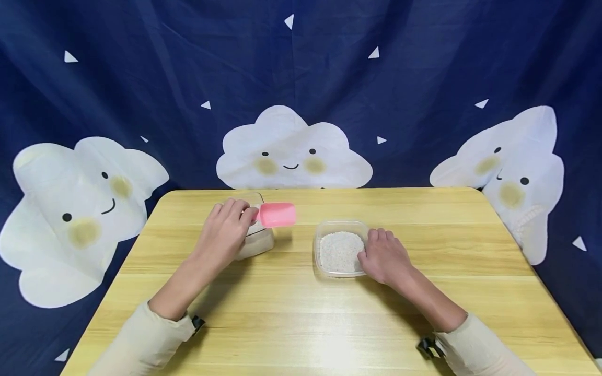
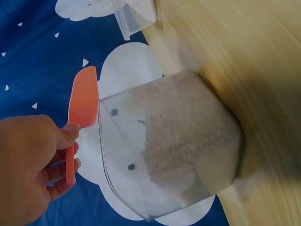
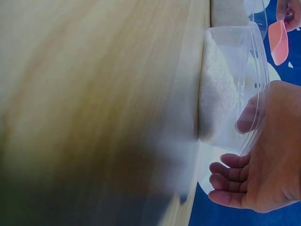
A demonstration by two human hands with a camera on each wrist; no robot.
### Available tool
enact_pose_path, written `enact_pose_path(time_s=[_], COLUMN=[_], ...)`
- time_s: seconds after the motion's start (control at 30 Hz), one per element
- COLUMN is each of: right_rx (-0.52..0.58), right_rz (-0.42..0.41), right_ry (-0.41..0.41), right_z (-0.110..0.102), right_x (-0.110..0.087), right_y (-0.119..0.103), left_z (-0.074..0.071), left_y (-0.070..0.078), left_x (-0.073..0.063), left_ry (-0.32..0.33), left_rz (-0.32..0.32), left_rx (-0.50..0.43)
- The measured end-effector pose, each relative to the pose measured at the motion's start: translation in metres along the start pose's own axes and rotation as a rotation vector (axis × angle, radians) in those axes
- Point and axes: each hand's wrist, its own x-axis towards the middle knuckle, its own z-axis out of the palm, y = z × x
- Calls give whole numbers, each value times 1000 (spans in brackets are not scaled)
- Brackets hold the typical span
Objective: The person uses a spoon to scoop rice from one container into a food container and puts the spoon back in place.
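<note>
My left hand (image 1: 227,225) pinches the handle of a pink scoop (image 1: 278,214) between thumb and fingers. The scoop is above a tall clear container (image 2: 178,141), beside its rim in the left wrist view. Pale grains, perhaps rice, fill the lower part of that container. At the right, my right hand (image 1: 386,257) grips the rim of a low clear plastic box (image 1: 340,273), its thumb over the edge and its fingers curled outside. White grains (image 1: 342,251) lie heaped in this box. From the head view, my left hand covers part of the tall container.
Both containers stand on a light wooden table (image 1: 291,318). Behind the table hangs a dark blue curtain (image 1: 329,62) with smiling white clouds. Beige sleeves (image 1: 146,334) cover both forearms, and small black straps show at the cuffs.
</note>
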Motion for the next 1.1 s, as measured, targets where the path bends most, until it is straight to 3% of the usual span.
enact_pose_path(time_s=[0.6,1.1], right_rx=[-2,6], right_rz=[-1,-2], right_ry=[10,5], right_z=[0,0], right_x=[0,0], right_y=[0,0], left_z=[-7,-21], left_y=[-23,-38], left_x=[-13,-16], left_ry=[35,11], left_rz=[-22,-29], left_rx=[30,51])
